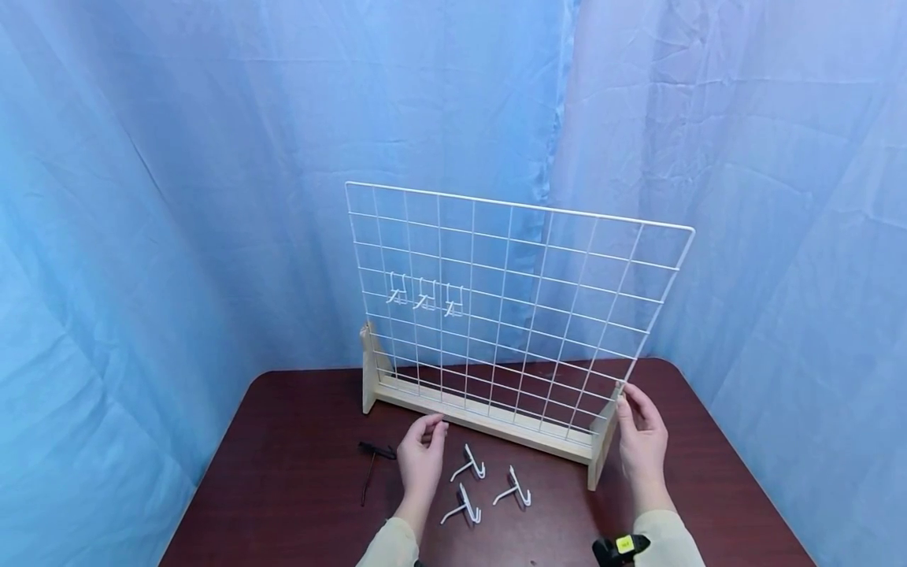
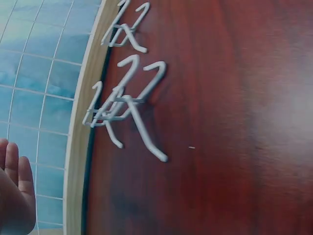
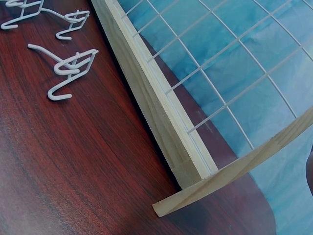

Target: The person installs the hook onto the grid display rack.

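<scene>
A white wire grid panel (image 1: pixel 510 206) stands upright in a pale wooden stand (image 1: pixel 482 424). My right hand (image 1: pixel 643 449) pinches the top of the stand's right end piece (image 1: pixel 601 445), beside the grid's edge. Just in front of the wooden base, my left hand (image 1: pixel 421 457) has loosely bent fingers, with nothing visible in them; its fingers also show in the left wrist view. Three white hooks hang in a row on the grid's left part, the rightmost hook (image 1: pixel 453 305) among them. Near my left hand lie three loose white hooks, including one hook (image 3: pixel 73 73) closest to the right end.
A black hook-like piece (image 1: pixel 375 451) with a thin rod lies left of my left hand. The dark red wooden table (image 1: pixel 283 457) has rounded far corners. Blue curtains (image 1: pixel 212 197) surround it behind and at both sides.
</scene>
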`<state>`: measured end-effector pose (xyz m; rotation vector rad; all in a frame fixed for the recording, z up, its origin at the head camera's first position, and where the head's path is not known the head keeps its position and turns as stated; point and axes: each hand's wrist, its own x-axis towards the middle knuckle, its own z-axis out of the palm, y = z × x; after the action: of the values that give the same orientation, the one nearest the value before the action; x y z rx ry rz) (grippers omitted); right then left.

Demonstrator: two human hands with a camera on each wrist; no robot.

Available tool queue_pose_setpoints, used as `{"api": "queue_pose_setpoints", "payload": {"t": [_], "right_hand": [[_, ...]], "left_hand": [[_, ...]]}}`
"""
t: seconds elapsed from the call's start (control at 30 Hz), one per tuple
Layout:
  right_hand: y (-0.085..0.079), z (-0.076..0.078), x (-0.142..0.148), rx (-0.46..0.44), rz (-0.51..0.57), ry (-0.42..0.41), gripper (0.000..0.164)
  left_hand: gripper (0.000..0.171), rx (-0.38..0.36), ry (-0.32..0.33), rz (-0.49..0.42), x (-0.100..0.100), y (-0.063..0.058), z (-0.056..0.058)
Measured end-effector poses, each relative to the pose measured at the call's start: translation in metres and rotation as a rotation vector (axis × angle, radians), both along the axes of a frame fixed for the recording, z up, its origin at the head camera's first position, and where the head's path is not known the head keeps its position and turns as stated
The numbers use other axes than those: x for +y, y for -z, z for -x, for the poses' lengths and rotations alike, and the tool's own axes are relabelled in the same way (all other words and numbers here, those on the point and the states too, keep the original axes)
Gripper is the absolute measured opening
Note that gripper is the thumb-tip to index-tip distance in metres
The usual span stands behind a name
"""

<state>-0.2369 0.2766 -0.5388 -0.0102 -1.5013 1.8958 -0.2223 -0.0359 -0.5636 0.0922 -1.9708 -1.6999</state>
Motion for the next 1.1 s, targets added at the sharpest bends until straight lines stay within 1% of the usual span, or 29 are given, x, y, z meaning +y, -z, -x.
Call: {"api": "queue_pose_setpoints", "payload": {"t": [0.13, 0.3, 0.47, 0.6, 0.7, 0.8, 0.9, 1.0, 1.07, 1.1], "right_hand": [[0.001, 0.001, 0.0, 0.022, 0.002, -0.003, 0.03], [0.0, 0.001, -0.002, 0.034, 0.02, -0.014, 0.03], [-0.002, 0.0, -0.002, 0.017, 0.007, -0.013, 0.03], [-0.001, 0.0, -0.001, -0.01, -0.015, 0.002, 0.03], [-0.001, 0.001, -0.001, -0.02, -0.019, 0.006, 0.03], [0.0, 0.001, -0.001, -0.03, -0.017, 0.008, 0.03], [0.0, 0.0, 0.0, -0.042, -0.018, 0.013, 0.03], [0.001, 0.0, 0.001, -0.042, -0.012, 0.009, 0.031], [0.001, 0.0, 0.001, -0.038, -0.009, 0.005, 0.031], [0.0, 0.0, 0.002, -0.035, -0.008, 0.003, 0.031]], "left_hand": [[0.008, -0.043, 0.014, 0.04, -0.002, 0.006, -0.01], [0.007, -0.048, 0.024, 0.109, -0.006, 0.019, -0.022], [0.009, -0.063, 0.019, 0.161, -0.009, 0.033, -0.034], [0.013, -0.055, 0.025, 0.191, -0.011, 0.041, -0.044], [0.016, -0.034, 0.042, 0.217, -0.013, 0.046, -0.05], [0.018, -0.03, 0.071, 0.243, -0.015, 0.05, -0.055], [0.02, -0.064, 0.091, 0.254, -0.016, 0.053, -0.059], [0.024, -0.095, 0.095, 0.272, -0.017, 0.055, -0.062], [0.026, -0.101, 0.092, 0.305, -0.017, 0.057, -0.064], [0.027, -0.091, 0.09, 0.322, -0.017, 0.058, -0.065]]}}
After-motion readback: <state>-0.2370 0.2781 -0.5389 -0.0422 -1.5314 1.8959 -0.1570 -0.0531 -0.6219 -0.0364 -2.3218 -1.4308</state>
